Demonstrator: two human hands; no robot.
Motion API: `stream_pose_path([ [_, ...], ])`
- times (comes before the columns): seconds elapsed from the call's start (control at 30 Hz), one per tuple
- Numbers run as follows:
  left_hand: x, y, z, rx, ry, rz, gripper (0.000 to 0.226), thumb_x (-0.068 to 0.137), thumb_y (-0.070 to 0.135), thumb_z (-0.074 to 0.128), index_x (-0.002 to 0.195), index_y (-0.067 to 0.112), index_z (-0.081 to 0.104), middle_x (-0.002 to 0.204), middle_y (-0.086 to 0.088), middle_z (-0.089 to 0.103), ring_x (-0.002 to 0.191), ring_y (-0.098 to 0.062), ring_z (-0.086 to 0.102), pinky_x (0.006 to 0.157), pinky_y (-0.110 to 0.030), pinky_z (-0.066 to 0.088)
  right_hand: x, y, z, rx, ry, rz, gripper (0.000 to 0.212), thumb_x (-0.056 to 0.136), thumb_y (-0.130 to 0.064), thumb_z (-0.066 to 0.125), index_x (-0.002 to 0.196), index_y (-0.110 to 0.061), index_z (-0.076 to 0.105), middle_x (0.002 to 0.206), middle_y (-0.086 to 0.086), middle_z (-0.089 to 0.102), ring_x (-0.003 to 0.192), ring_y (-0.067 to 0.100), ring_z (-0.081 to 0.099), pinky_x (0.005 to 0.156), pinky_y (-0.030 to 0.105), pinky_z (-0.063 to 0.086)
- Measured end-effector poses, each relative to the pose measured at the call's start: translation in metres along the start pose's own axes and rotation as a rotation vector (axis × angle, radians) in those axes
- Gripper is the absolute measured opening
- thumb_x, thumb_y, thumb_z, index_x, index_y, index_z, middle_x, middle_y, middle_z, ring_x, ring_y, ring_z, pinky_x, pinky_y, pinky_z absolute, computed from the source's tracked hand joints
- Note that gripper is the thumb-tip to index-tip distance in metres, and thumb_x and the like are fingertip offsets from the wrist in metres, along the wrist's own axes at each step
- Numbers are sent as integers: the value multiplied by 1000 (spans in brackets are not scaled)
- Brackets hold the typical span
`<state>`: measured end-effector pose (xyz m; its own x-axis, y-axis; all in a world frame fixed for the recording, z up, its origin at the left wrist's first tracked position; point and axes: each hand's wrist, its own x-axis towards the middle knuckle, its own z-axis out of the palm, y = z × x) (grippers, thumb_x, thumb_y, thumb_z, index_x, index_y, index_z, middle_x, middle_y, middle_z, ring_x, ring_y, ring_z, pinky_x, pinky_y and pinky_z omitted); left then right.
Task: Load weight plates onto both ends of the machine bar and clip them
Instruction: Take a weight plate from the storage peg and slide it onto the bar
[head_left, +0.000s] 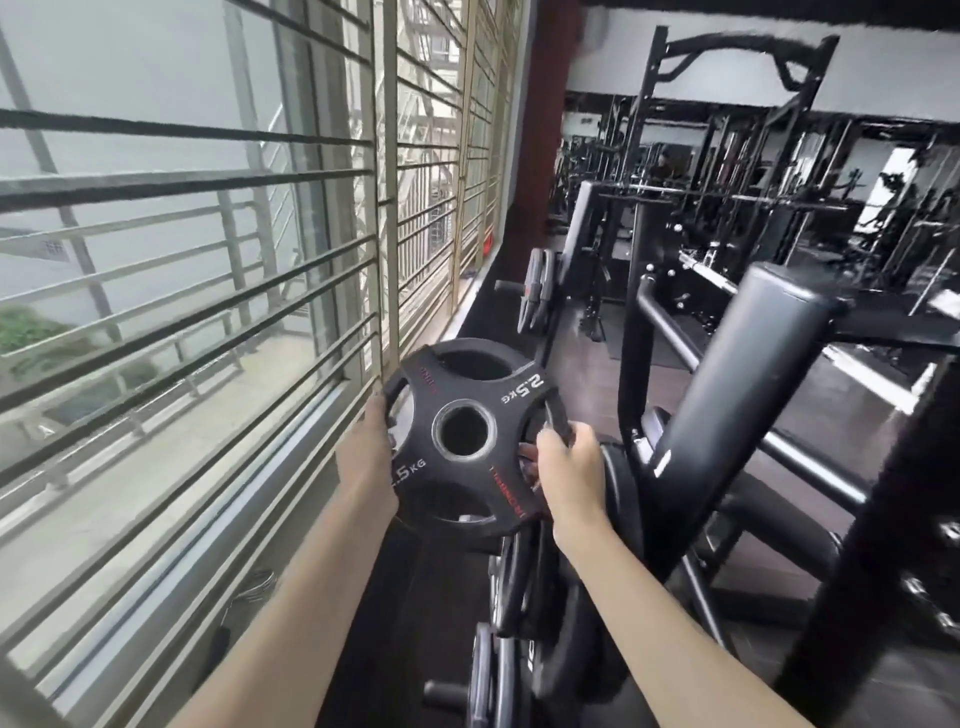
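Note:
A black 2.5 kg weight plate (467, 436) with three grip cut-outs and a steel-ringed centre hole is held up flat-on in front of me. My left hand (371, 452) grips its left rim. On the right rim, my right hand (566, 467) has its fingers hooked through a cut-out. Just behind my right hand a larger black plate (621, 488) sits on the machine, edge-on. The machine's thick padded black arm (737, 410) rises to the right. The bar end itself is hidden behind the plate and my right hand.
A barred window (208, 286) runs close along the left. Below my hands, more plates (493, 670) hang on storage pegs. Further ahead, plates (535, 296) rest on another rack. Black machine frames (857, 545) crowd the right side; a narrow floor strip lies between window and machine.

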<state>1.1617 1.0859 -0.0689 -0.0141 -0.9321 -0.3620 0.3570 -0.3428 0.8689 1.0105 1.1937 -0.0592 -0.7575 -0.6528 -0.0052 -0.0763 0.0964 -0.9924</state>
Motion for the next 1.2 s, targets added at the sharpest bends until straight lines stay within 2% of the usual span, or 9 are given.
stream_pose_path([
  [0.1, -49, -4, 32, -16, -152, 100, 79, 60, 81, 66, 109, 21, 73, 99, -3, 68, 94, -26, 66, 91, -46, 55, -18, -32, -56, 146, 151, -61, 28, 84, -39, 56, 98, -14, 53, 83, 4, 67, 71, 24, 62, 66, 40, 52],
  [0.17, -90, -16, 55, -30, -248, 145, 57, 67, 76, 69, 87, 23, 71, 91, -7, 67, 91, -27, 66, 99, -56, 51, -32, -39, -100, 187, 255, -75, 38, 77, -52, 55, 93, -18, 52, 85, 4, 65, 74, 26, 60, 73, 45, 51],
  [0.3, -184, -48, 98, 45, -390, 83, 57, 71, 76, 65, 56, 21, 60, 58, -3, 57, 60, -23, 56, 72, -37, 54, -75, -39, -209, 280, 384, -119, 42, 78, -58, 64, 89, -19, 58, 73, -2, 65, 65, 17, 58, 63, 38, 48],
  [0.5, -339, -118, 144, 69, -650, 76, 35, 96, 36, 43, 67, 19, 51, 53, 2, 44, 42, -10, 32, 34, -17, 24, -146, -29, -386, 130, 532, -242, 37, 82, -57, 65, 72, -21, 64, 62, -10, 62, 60, 17, 56, 61, 36, 45],
  [0.63, -437, -169, 164, 127, -801, -57, 37, 93, 40, 37, 63, 20, 46, 50, 3, 38, 40, -10, 27, 34, -19, 24, -203, -27, -496, 23, 580, -266, 36, 91, -47, 65, 74, -14, 65, 56, -8, 58, 52, 14, 53, 55, 31, 41],
  [0.77, -527, -212, 185, 138, -848, -157, 45, 98, 44, 42, 59, 21, 48, 46, 5, 38, 37, -8, 26, 32, -18, 22, -243, -14, -588, -23, 681, -212, 36, 86, -54, 66, 87, -18, 70, 77, -3, 70, 73, 19, 63, 70, 37, 50],
  [0.83, -562, -229, 194, 143, -884, -195, 47, 99, 45, 46, 60, 20, 52, 47, 6, 41, 38, -7, 28, 32, -17, 22, -258, -2, -625, -5, 711, -144, 36, 81, -57, 65, 80, -21, 65, 69, -4, 65, 66, 19, 58, 66, 40, 48],
  [0.93, -595, -250, 203, 126, -954, -295, 46, 99, 39, 48, 57, 20, 50, 53, 5, 39, 41, -6, 27, 31, -16, 22, -277, 20, -663, 4, 772, -50, 39, 71, -64, 61, 72, -25, 57, 61, -7, 54, 63, 19, 49, 65, 39, 42],
  [1.2, -636, -281, 212, 458, -1008, -369, 41, 93, 45, 45, 62, 19, 49, 54, 4, 37, 42, -11, 35, 36, -16, 32, -307, 63, -708, 10, 879, 67, 43, 65, -71, 53, 65, -28, 53, 73, -2, 63, 74, 29, 61, 81, 51, 54],
])
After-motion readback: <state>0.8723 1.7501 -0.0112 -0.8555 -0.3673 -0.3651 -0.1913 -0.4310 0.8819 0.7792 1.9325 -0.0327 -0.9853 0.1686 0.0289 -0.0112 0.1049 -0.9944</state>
